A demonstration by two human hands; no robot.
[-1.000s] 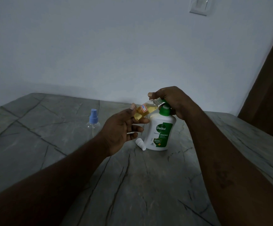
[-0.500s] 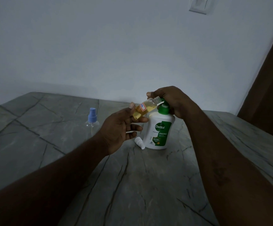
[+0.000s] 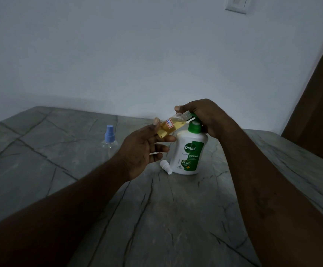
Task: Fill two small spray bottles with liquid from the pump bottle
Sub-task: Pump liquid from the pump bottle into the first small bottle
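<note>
A white Dettol pump bottle (image 3: 190,151) with a green pump stands on the grey table (image 3: 156,218). My right hand (image 3: 203,116) is curled over its pump head. My left hand (image 3: 143,149) holds a small clear spray bottle (image 3: 173,124) tilted, its open neck at the pump nozzle; yellow liquid fills much of it. Its white spray cap (image 3: 166,166) lies on the table beside the pump bottle's base. A second clear spray bottle (image 3: 109,141) with a blue cap stands upright to the left.
A pale wall (image 3: 156,64) rises behind the table's far edge, with a light switch plate (image 3: 237,4) at the top right. A brown wooden panel (image 3: 318,103) stands at the far right.
The hands and both bottles hold the same pose. The view has shifted slightly.
</note>
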